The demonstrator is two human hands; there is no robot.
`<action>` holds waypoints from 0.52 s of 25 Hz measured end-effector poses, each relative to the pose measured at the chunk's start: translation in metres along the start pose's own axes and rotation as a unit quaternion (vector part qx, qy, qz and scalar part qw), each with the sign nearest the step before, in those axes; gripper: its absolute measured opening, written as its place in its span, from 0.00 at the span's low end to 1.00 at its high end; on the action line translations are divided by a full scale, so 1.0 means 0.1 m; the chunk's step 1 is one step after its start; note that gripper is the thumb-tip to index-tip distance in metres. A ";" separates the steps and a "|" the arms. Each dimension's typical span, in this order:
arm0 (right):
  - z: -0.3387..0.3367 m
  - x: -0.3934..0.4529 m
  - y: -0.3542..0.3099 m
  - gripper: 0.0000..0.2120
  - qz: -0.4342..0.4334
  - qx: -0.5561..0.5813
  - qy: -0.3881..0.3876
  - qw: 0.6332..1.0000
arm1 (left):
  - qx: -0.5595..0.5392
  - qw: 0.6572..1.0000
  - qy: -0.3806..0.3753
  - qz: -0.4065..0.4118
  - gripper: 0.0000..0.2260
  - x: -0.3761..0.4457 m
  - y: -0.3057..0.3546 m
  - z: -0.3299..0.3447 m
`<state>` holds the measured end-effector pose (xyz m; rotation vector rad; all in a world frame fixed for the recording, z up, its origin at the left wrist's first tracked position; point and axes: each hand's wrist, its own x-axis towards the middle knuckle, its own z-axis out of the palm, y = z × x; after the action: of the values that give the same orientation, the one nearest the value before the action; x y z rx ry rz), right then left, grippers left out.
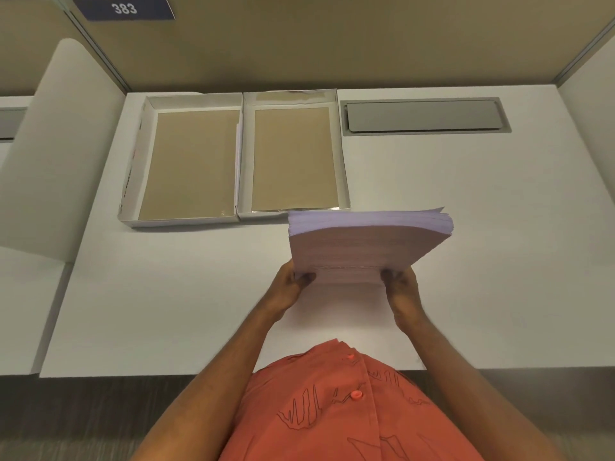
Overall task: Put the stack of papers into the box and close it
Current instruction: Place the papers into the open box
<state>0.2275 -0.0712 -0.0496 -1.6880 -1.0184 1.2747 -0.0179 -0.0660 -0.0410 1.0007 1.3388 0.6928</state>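
Note:
A thick stack of white papers (362, 244) is held above the white desk, its far edge tilted up. My left hand (293, 284) grips the stack's near left corner and my right hand (401, 286) grips its near right corner. Beyond the stack, two open white trays with brown cardboard floors lie side by side at the back left of the desk: the box (342, 161) on the right and its lid (148, 161) on the left. Both are empty. The stack's far left corner hangs just in front of the box's near wall.
A grey metal cable hatch (424, 116) is set into the white desk (499, 244) at the back right. Tan partition walls close off the back and sides. A label reading 383 (123, 8) hangs at top left. The desk's front edge runs close to my orange shirt.

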 end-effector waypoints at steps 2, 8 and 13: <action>0.12 0.03 -0.17 0.20 -0.010 -0.003 -0.011 1.000 | -0.001 1.000 0.028 0.008 0.18 0.04 0.01 -0.14; 0.49 0.65 -1.03 0.18 -0.088 -0.024 -0.025 0.996 | -0.063 0.986 0.113 0.107 0.18 0.50 0.70 -0.73; 1.03 1.40 -1.47 0.22 -0.077 -0.073 -0.010 0.994 | -0.089 0.978 0.177 0.060 0.15 1.13 1.05 -1.15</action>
<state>0.1313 0.1250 0.0148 -1.6727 -1.2553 1.1432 -0.1003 0.1006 0.0067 0.8431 1.4998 1.1023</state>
